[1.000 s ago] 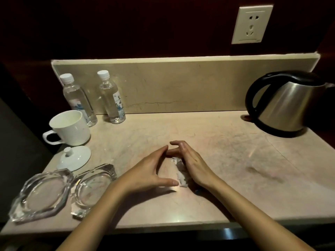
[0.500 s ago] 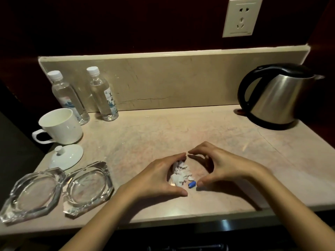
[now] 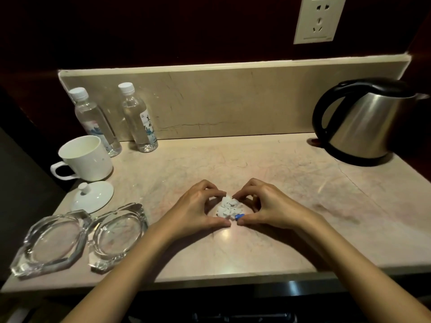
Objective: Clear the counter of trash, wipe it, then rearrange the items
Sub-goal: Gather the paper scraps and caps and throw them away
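A small heap of white paper scraps (image 3: 229,207) with one blue bit (image 3: 239,216) lies on the beige marble counter (image 3: 256,169), near the middle front. My left hand (image 3: 196,210) curls round the heap from the left, thumb tip flat on the counter. My right hand (image 3: 268,206) curls round it from the right, fingertips touching the top of the scraps and thumb beside the blue bit. The two thumbs nearly meet in front of the heap, which is ringed by both hands.
Two water bottles (image 3: 95,122) (image 3: 138,120) stand at the back left. In front of them are a white mug (image 3: 86,158), its lid (image 3: 93,197) and two glass ashtrays (image 3: 51,238) (image 3: 116,234). A steel kettle (image 3: 363,127) stands back right, a wall socket (image 3: 318,18) above.
The hands, which were apart around loose scraps, have closed in from both sides. The scraps are pushed into a tighter heap between them.
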Demonstrator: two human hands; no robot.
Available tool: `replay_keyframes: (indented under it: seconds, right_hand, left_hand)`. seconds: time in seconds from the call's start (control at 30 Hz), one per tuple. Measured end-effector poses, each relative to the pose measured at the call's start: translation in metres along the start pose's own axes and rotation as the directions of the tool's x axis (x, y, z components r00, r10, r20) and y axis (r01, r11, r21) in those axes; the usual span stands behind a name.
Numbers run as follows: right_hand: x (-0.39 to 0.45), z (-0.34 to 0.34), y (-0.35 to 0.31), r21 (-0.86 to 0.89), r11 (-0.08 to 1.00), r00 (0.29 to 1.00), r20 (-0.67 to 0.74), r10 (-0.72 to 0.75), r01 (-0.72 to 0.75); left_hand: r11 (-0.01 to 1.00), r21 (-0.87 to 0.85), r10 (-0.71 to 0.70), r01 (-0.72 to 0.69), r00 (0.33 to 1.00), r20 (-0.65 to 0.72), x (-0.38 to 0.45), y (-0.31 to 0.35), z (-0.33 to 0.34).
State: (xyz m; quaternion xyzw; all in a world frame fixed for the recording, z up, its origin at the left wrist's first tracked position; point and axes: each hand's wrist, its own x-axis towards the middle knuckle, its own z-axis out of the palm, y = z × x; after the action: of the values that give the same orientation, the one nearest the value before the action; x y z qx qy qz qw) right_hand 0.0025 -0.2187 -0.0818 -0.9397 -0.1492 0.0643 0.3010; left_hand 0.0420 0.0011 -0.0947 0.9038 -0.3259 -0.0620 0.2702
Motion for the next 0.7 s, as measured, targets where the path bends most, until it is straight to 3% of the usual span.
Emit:
replay_keyframes:
  seconds: [0.37,0.57,0.7]
  right_hand:
    - [0.017,0.008,-0.007,0.076,0.997,0.992,-0.123,0.008,0.001]
    - [0.022,0.012,-0.009,0.106,0.993,0.984,-0.165,0.072,-0.055]
    - [0.022,0.013,-0.014,0.107,0.992,0.98,-0.18,0.084,-0.065]
  left_hand:
    - [0.988,-0.154,-0.008,-0.002,0.998,-0.06,0.017,0.0,-0.002]
    - [0.951,-0.301,-0.055,0.071,0.997,0.062,0.017,0.001,-0.011]
    - [0.951,-0.304,-0.055,0.057,0.998,0.014,0.019,0.003,-0.011]
